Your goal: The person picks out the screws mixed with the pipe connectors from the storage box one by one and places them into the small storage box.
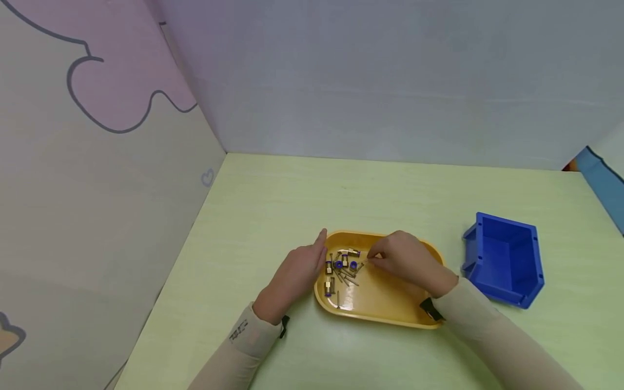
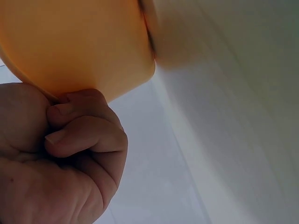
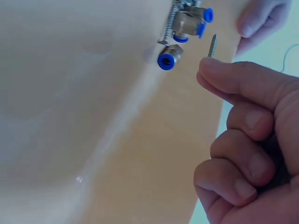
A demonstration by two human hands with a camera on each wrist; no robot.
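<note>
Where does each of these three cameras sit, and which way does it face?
Head: on the head, facing down at the yellow tray, blue bin, both hands and sleeves.
Left wrist: beside the left hand, facing the tray's underside.
Right wrist: behind the right hand pinching a screw, near blue-capped fittings.
All share the tray.

Small dark print on left sleeve (image 1: 240,329), too blurred to read.

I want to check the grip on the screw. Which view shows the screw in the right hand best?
The right wrist view: the screw sticks out above the right hand, whose fingertips pinch it. The head view shows only that hand over the yellow tray; the left wrist view misses the screw.
</note>
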